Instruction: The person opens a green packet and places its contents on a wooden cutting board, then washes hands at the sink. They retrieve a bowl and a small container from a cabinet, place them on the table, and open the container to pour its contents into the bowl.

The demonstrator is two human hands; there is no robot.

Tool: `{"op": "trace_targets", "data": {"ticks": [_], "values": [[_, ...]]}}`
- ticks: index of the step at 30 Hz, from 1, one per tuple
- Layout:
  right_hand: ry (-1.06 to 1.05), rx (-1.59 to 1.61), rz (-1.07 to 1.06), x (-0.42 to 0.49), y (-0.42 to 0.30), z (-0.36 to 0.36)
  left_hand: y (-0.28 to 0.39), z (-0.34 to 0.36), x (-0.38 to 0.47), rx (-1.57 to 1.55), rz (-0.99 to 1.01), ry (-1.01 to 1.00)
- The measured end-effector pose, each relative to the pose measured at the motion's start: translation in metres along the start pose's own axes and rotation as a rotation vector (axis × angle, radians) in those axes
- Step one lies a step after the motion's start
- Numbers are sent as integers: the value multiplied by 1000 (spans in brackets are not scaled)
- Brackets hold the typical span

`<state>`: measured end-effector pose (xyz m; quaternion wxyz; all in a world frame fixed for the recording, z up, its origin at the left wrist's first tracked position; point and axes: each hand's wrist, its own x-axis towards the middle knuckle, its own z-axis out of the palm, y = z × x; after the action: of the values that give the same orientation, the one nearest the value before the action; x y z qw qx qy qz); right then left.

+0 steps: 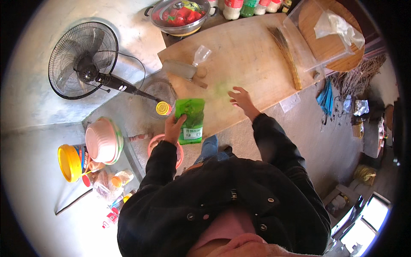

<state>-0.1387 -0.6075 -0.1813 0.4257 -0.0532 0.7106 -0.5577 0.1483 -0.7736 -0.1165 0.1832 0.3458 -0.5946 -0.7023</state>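
Observation:
My left hand [173,128] grips a green plastic packet [190,119] by its left edge, thumb on the front; the packet bears writing. To the right, above the wooden board tabletop [237,57], my right hand [241,100] is empty with its fingers apart. A cleaver [179,69] lies on the board's left part, its handle toward the middle. Beside it are a clear plastic bag [202,55] and a small round lid-like thing [201,72]. A bundle of straw, like a whisk broom [286,57], rests on the board's right part.
A standing fan [86,67] is at the left, near a yellow-lidded jar [163,108]. Below are a pink basin [101,141] and a red-rimmed bucket [180,154]. A lidded pan [179,19] and several bottles [232,9] stand beyond the board. A round wooden board [337,61] is at upper right.

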Motion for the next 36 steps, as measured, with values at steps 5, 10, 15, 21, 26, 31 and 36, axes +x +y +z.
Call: {"op": "trace_targets", "data": {"ticks": [5,10,15,21,26,31,36], "values": [[304,-311,-229,141,-55,73,-23,-30,7,49,-22,64],[423,-741,-480,186,-88,119,-29,-55,-1,42,-163,176],[-62,220,-43,194,-87,75,-26,-55,22,-58,-172,225],[-114,644,175,156,-41,-3,-11,-11,72,-174,-137,78],[-51,781,260,125,-30,-46,14,53,100,-49,-30,-25],[-109,687,181,90,-38,-101,4,119,106,-26,-22,-155],[-122,563,111,43,-25,-197,6,227,88,-77,-64,-172]]}}
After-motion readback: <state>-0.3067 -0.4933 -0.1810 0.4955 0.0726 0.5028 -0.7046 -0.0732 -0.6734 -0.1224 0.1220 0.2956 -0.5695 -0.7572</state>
